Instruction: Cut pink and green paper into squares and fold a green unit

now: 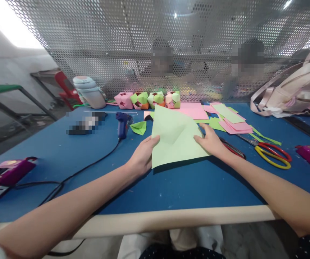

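A sheet of light green paper (176,140) is held up over the blue table, tilted, with a faint crease near its middle. My left hand (143,153) grips its left edge, thumb on top and fingers underneath. On the right edge, my right hand (211,141) pinches the sheet between thumb and fingers. Just left of the sheet lies a small folded green paper piece (138,127), beside a blue glue gun (122,125) standing on the table. Right of my right hand are scissors (272,154) with red and yellow handles, and a dark-bladed tool (233,148) partly hidden by that hand.
Several folded paper shapes (141,100) line the back by a perforated metal screen (112,43). Pink and green papers (233,122) lie at back right. A bottle (89,91), a backpack (300,82) and purple power strips (9,176) stand around. The glue gun's cord (90,162) crosses the left side.
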`<state>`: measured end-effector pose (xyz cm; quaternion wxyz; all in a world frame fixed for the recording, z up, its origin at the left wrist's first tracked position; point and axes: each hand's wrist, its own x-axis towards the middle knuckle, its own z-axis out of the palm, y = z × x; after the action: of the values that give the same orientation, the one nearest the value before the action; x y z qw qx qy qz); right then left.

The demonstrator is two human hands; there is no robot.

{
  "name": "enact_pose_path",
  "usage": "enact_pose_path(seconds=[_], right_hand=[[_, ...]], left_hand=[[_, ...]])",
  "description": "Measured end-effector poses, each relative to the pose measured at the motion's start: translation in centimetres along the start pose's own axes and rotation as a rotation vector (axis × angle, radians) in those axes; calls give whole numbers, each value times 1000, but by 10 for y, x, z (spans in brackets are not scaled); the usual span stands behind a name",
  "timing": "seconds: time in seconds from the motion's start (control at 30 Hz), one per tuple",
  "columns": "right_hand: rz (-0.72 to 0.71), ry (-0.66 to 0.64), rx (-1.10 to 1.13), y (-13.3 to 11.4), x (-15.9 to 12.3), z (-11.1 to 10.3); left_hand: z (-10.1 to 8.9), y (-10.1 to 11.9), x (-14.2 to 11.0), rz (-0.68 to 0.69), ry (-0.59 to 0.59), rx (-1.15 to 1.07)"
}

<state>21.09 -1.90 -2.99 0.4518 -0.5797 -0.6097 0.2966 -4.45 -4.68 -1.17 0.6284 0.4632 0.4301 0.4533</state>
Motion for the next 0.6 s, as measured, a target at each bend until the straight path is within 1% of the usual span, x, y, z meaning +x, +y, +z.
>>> enact_pose_path(seconds=[0.03, 0.1, 0.2, 0.27, 0.37, 0.47, 0.6], right_hand=[[26, 32, 16, 3, 3, -1], [87, 53, 69, 6, 7, -4], [141, 12, 173, 5, 7, -6], [134, -24, 232, 3, 5, -7], [98, -72, 317, 3, 2, -4], [83, -124, 401, 2, 0, -1], [126, -156, 485, -3, 0, -1]], left_hand=[[2, -2, -1, -3, -6, -49], [5, -5, -2, -14, -6, -147], [8, -8, -3, -34, 15, -221], [5, -8, 0, -19, 32, -198], [-7, -6, 9, 79, 48, -118], [-21, -3, 20, 164, 26, -52], [-30, 1, 26, 174, 9, -14]])
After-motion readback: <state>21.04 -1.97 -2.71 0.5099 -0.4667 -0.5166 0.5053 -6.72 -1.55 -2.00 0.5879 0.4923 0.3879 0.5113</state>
